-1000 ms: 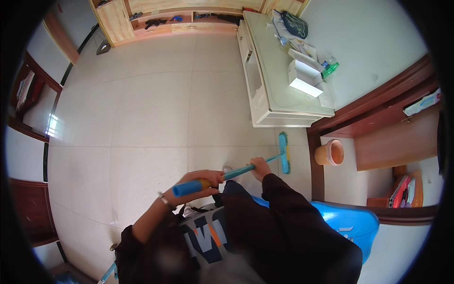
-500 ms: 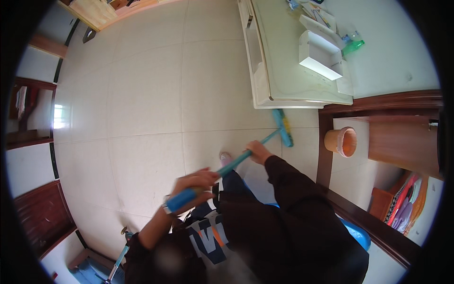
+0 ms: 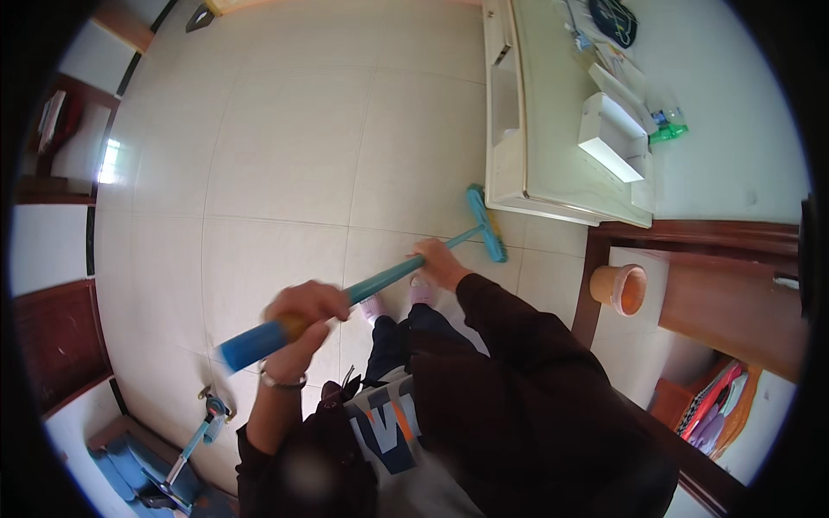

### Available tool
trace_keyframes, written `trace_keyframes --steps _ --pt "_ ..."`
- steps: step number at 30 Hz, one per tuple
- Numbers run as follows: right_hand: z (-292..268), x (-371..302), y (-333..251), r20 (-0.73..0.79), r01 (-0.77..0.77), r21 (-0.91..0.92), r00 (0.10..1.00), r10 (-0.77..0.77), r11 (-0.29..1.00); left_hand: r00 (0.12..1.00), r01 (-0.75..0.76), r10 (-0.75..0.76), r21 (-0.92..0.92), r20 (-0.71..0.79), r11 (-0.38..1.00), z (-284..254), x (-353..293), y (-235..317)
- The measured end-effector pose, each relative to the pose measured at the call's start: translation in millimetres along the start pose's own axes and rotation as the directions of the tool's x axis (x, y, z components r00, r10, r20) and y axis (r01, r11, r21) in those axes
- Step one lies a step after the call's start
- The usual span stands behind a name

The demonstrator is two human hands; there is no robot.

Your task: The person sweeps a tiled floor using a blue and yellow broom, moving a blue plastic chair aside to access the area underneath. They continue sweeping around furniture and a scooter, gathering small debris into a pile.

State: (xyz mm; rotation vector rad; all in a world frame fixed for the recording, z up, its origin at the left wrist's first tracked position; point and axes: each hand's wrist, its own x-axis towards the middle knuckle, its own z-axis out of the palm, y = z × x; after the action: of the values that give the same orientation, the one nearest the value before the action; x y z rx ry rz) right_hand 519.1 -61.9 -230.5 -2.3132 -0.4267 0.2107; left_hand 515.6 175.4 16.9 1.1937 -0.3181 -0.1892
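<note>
A broom (image 3: 390,278) slants across in front of me, with a teal handle and a blue end grip. Its teal head with some yellow (image 3: 486,226) rests on the floor tiles beside the corner of the white cabinet. My left hand (image 3: 309,312) is closed around the upper handle, just below the blue end. Farther down the handle, my right hand (image 3: 439,262) is wrapped round it. Below the hands show my feet in pink shoes (image 3: 420,290).
A white cabinet (image 3: 553,186) stands far right, carrying an open white box (image 3: 615,138) and a green bottle (image 3: 668,133). An orange-brown bin (image 3: 615,289) sits beyond the dark door sill at right. A folded scooter-like thing (image 3: 205,416) and a blue chair (image 3: 129,466) are lower left.
Both hands and the broom have moved left, and the broom head has slid out from beside the cabinet's end toward the left. The view has shifted, and both shoes now show.
</note>
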Motion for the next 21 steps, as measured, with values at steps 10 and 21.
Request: trace_keyframes --steps 10,21 --pt "92.6 111.5 -137.8 -0.059 0.176 0.26 0.984 -0.166 0.95 0.939 -0.321 0.341 0.229 -0.052 0.919 -67.9 -23.5 80.6" --pt "83.7 54.7 -74.9 0.003 0.063 -0.06 0.998 -0.063 0.996 0.909 0.065 -0.028 0.076 -0.416 0.995 -87.3 -59.3 20.6"
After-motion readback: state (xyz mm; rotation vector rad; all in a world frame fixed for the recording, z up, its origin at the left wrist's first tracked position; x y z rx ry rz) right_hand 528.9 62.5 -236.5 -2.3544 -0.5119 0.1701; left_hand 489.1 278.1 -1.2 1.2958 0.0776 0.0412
